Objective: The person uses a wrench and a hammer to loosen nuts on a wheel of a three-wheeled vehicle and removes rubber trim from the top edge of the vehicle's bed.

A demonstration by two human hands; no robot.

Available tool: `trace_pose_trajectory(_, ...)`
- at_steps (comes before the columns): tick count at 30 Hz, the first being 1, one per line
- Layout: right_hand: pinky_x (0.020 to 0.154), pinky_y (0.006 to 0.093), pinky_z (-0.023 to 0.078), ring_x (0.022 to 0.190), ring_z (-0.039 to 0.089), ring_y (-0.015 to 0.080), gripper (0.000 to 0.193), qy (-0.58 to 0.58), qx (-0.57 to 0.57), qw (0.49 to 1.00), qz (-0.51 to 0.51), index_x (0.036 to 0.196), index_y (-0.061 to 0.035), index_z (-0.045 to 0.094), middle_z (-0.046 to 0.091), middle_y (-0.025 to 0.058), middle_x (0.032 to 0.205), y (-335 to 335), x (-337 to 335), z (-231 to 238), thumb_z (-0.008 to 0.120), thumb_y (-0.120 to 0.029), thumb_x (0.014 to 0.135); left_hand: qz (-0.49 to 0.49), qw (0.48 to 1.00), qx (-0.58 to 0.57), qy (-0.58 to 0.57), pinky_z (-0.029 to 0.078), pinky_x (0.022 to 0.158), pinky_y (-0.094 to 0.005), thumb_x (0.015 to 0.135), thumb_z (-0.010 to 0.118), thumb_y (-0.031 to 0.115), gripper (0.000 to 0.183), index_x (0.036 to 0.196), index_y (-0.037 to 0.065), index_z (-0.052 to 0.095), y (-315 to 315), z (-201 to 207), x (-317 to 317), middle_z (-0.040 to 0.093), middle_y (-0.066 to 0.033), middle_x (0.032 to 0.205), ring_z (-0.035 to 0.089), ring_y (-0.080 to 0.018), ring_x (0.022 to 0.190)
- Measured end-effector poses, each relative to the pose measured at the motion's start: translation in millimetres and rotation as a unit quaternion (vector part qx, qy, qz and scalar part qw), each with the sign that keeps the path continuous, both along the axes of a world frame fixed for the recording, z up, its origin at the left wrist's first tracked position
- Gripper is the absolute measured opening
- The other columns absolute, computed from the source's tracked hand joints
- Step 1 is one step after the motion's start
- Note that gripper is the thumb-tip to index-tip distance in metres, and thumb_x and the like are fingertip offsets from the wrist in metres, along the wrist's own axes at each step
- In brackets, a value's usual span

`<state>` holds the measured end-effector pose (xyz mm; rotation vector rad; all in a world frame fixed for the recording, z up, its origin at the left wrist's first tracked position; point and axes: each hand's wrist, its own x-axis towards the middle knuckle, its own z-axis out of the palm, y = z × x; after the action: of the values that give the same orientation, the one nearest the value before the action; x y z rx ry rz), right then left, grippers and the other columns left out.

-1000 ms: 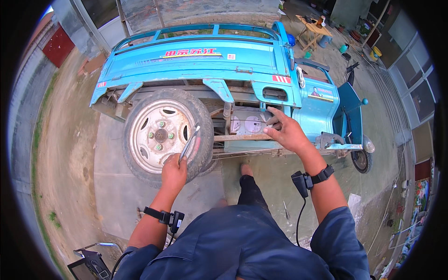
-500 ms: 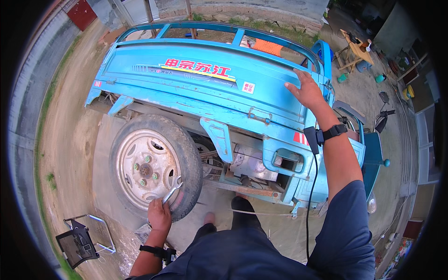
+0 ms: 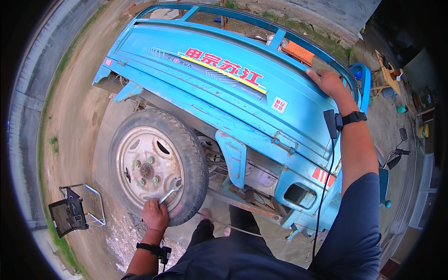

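My left hand (image 3: 155, 214) is closed around the handle of a silver open-ended wrench (image 3: 171, 190). The wrench's jaw points up in front of the wheel's lower right rim. Close by is the tyre (image 3: 193, 175) on a worn, pale steel wheel (image 3: 133, 154) with several greenish lug nuts around a rusty hub; the wrench is off the nuts. My right hand (image 3: 330, 84) rests at the top edge of the blue cargo-bed side panel (image 3: 186, 84), its fingers curled over that edge and partly hidden.
A black-and-silver folding chair (image 3: 74, 212) stands on the ground at lower left. A blue bracket (image 3: 232, 156) hangs beside the tyre. A black cable (image 3: 323, 200) runs down from my right wrist. At far right is a wooden stand (image 3: 389, 77).
The view has shifted, so the vehicle looks larger and more tilted. My right hand has gone from spread fingers to curled ones at the panel's top edge. The wrench stays in my left hand.
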<state>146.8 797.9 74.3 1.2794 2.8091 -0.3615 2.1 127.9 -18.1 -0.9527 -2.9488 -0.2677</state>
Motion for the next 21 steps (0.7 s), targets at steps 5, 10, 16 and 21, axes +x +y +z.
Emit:
trace_pose_trajectory(5, 0.100, 0.0444, 0.044, 0.120, 0.056, 0.0388, 0.094, -0.052, -0.046, 0.996, -0.057, 0.127, -0.0022, 0.062, 0.060, 0.0267, 0.127, 1, -13, -5, 0.036, -0.081, 0.083, -0.001, 1.000, 0.001, 0.012, 0.047, 0.064, -0.0473, 0.081, 0.062, 0.013, 0.011, 0.089, 0.006, 0.058, 5, 3, 1, 0.060, -0.0153, 0.079, 0.059, -0.0368, 0.075)
trace_pose_trajectory(10, 0.097, 0.0462, 0.046, 0.114, 0.059, 0.0401, 0.100, -0.049, 0.027, 0.997, -0.057, 0.126, -0.0002, 0.061, 0.061, 0.0278, 0.122, -1, -19, -16, 0.032, -0.085, 0.082, -0.005, 1.000, 0.014, 0.016, 0.048, 0.064, -0.0462, 0.080, 0.062, 0.014, 0.012, 0.088, 0.006, 0.059, 6, 6, 1, 0.060, -0.0137, 0.078, 0.060, -0.0357, 0.075)
trace_pose_trajectory(16, 0.094, 0.0482, 0.046, 0.105, 0.062, 0.0425, 0.101, -0.022, 0.091, 0.993, -0.073, 0.113, 0.0054, 0.066, 0.064, 0.0323, 0.109, 2, -15, -25, 0.031, -0.085, 0.082, -0.004, 0.999, 0.031, 0.023, 0.049, 0.063, -0.0461, 0.079, 0.063, 0.016, 0.012, 0.087, 0.007, 0.061, 12, 8, -3, 0.061, -0.0126, 0.078, 0.061, -0.0347, 0.074)
trace_pose_trajectory(21, 0.094, 0.0490, 0.044, 0.104, 0.061, 0.0442, 0.101, -0.020, 0.083, 0.993, -0.076, 0.108, 0.0072, 0.066, 0.063, 0.0346, 0.107, 8, -12, -27, 0.030, -0.084, 0.083, -0.003, 0.999, 0.036, 0.028, 0.048, 0.059, -0.0441, 0.076, 0.065, 0.013, 0.013, 0.086, 0.007, 0.060, 11, 8, -1, 0.059, -0.0114, 0.075, 0.060, -0.0332, 0.070)
